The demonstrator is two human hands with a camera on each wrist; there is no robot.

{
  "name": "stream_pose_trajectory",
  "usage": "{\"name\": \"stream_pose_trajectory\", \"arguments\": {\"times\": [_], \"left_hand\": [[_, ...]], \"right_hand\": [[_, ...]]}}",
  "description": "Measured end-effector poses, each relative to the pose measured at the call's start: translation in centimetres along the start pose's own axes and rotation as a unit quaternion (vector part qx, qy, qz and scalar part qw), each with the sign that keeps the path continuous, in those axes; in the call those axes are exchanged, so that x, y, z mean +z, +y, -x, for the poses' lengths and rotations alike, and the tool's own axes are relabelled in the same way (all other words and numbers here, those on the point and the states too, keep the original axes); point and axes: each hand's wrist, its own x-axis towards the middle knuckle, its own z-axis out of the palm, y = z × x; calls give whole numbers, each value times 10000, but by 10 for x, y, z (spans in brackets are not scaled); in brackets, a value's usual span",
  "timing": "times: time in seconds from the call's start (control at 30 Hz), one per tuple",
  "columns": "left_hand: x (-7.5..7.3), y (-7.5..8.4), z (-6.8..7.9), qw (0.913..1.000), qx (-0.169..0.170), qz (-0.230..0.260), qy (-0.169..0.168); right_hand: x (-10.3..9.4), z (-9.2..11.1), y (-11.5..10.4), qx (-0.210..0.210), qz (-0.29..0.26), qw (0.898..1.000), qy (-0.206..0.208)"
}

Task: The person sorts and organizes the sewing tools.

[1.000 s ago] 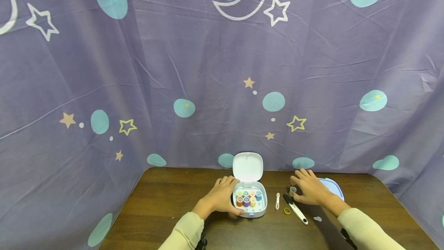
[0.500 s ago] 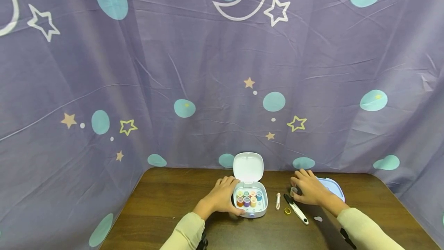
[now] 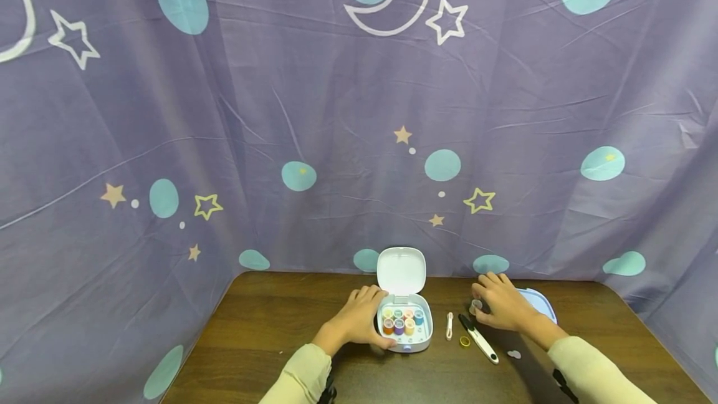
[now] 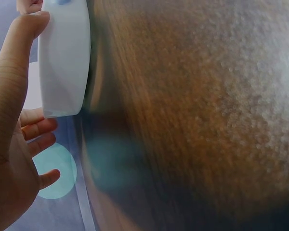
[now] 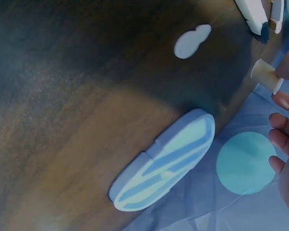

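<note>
A small white box point(image 3: 422, 346) stands on the table with its lid point(image 3: 401, 270) raised. Inside sit several thread spools point(image 3: 399, 327) in different colours. My left hand point(image 3: 356, 318) holds the box by its left side, thumb at the front and fingers towards the back; in the left wrist view the thumb lies on the white wall point(image 4: 65, 62). Over on the right, my right hand point(image 3: 502, 305) pinches a pale thread spool point(image 5: 265, 76) between thumb and fingers, above the table. The other fingers point(image 5: 282, 134) are loosely bent.
Between the hands lie a white looped cord point(image 3: 449, 325), a yellow ring point(image 3: 465, 341) and a slim white tool with a black end point(image 3: 482, 344). A small white rounded piece point(image 5: 190, 43) and a blue striped flat case point(image 5: 166, 163) lie nearer the right arm. A purple curtain point(image 3: 336, 111) hangs behind.
Almost nothing differs. The pale spool in my right hand tilts and shifts very slightly; my left hand stays on the box.
</note>
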Motion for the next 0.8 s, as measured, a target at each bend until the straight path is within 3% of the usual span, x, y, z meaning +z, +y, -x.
{"name": "stream_pose_trajectory", "arguments": {"times": [0.33,0.8], "left_hand": [[2,-1,-1,9999,-1,-115,20],[3,-1,-1,9999,52,-49,104]], "right_hand": [[-17,-20,1,-221,-41,9992,335],[-43,-65,-41,-217,-725,9971,90]]}}
